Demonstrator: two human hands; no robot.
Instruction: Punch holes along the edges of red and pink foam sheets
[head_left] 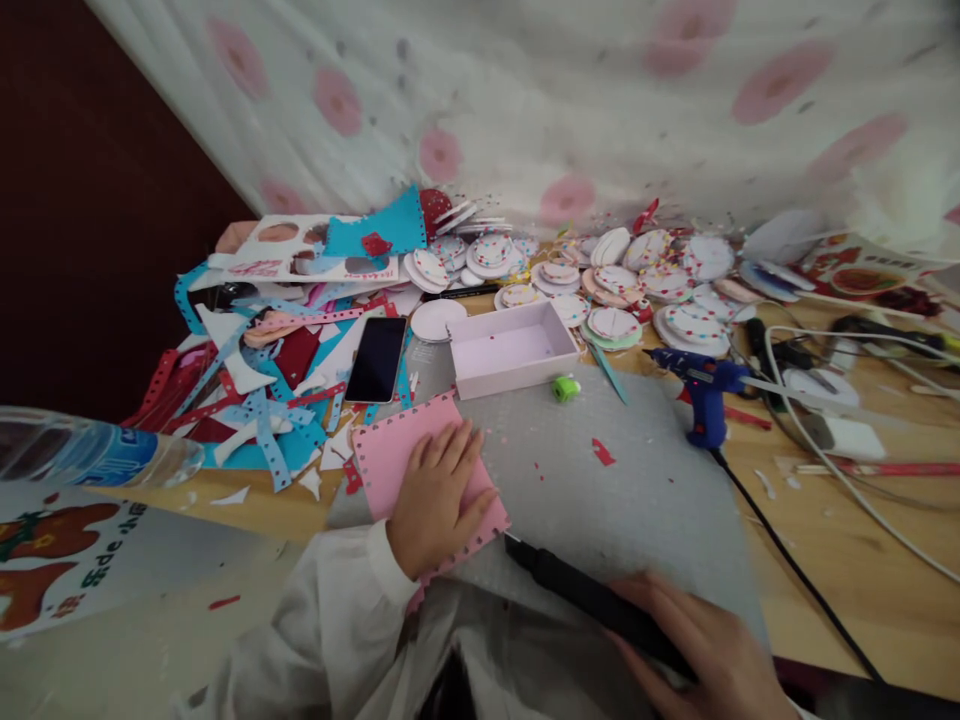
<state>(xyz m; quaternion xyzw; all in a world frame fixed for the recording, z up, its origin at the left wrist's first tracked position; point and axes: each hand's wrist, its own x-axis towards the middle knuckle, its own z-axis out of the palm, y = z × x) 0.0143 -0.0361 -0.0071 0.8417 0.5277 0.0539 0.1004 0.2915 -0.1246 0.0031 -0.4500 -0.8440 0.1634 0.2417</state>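
Note:
My left hand lies flat on a pink sheet with small dark marks along its edges, fingers stretched out and pressing it to the grey mat. In my right hand is a long black craft knife. Its short blade points left, by the sheet's lower right corner; whether it touches the sheet I cannot tell. Past the sheet stands an open pale pink box, with a small green object at its front right corner.
Paper scraps, a phone and a water bottle are on the left. Decorated round discs crowd the back. A blue glue gun with a black cord, white cables and a teal tool lie to the right.

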